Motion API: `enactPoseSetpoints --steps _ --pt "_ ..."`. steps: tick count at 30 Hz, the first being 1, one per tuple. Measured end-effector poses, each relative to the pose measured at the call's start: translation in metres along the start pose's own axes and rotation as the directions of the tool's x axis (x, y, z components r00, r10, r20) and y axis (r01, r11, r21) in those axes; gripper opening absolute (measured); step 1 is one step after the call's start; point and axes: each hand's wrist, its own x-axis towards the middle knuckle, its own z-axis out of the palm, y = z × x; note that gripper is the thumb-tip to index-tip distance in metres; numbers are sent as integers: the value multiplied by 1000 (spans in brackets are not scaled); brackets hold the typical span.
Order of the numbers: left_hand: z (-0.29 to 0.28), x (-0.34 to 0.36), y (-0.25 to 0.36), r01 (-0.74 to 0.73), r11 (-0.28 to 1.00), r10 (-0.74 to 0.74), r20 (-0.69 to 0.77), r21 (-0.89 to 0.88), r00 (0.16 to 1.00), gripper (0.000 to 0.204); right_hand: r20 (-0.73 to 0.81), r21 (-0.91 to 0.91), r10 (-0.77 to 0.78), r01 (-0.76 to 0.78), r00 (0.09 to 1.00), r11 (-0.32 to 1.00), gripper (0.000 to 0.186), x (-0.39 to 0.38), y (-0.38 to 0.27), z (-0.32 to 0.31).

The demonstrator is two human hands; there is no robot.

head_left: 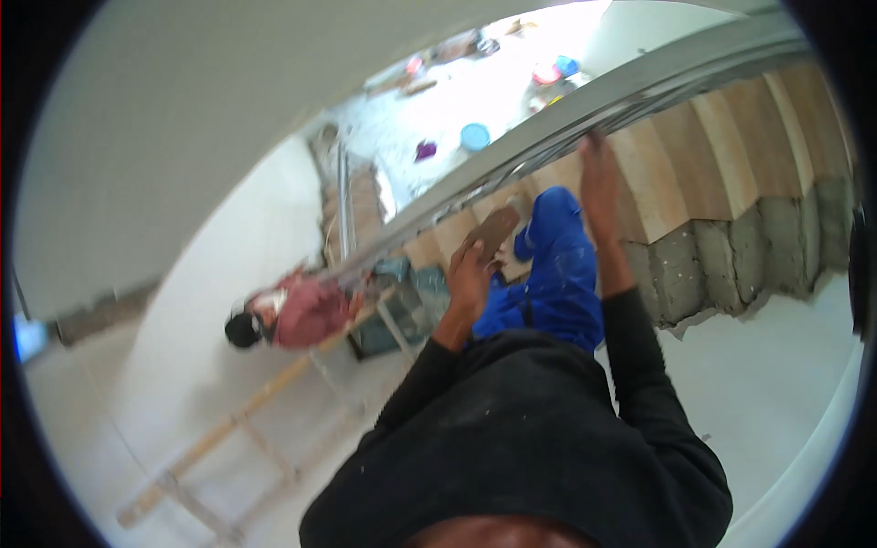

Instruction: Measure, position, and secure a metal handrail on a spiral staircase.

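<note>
Stairs (pixel 671 160) lie beyond the left hand (pixel 470 281), stretched forward, gripping a block (pixel 497 230).

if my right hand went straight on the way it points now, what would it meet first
The bare right hand would probably meet the long, grey, metallic-looking stair railing just beyond it first; depth is unclear, so they may be touching.
</note>
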Motion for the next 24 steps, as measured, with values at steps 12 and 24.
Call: enactPoseSetpoints --steps 12,24 --pt "211 15 72 -656 84 172 638 750 751 14 -40 819 363 -178 931 546 21 -43 -37 -85" --pt "405 87 120 -695 102 248 659 712 710 44 -689 400 314 -19 653 916 15 153 -30 -284"
